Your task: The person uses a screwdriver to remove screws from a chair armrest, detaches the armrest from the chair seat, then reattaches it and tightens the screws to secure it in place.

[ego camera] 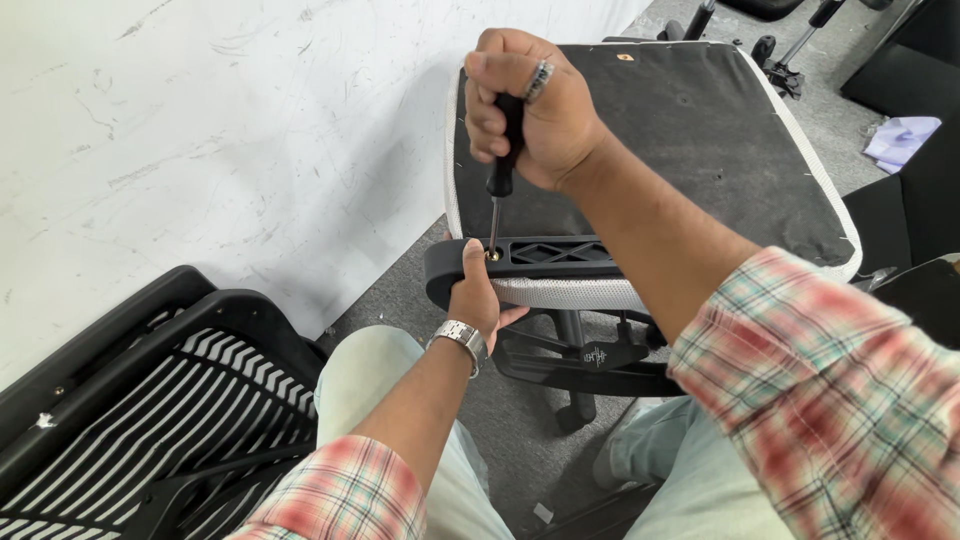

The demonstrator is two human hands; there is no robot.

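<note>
Plaid sleeves frame the view as I work over an upturned office chair seat [700, 140], its underside facing me, leaning against a white wall [200, 130]. My right hand [530, 110] is wrapped tight around a black-handled screwdriver [503, 150], held upright with its tip in a brass-coloured screw [493, 254] at the end of the black armrest bracket [540, 255]. My left hand [475, 295] clasps that bracket end from below, steadying it. Judging by this, I'm turning the screw; what it calls for is downward pressure with the shaft kept straight.
</note>
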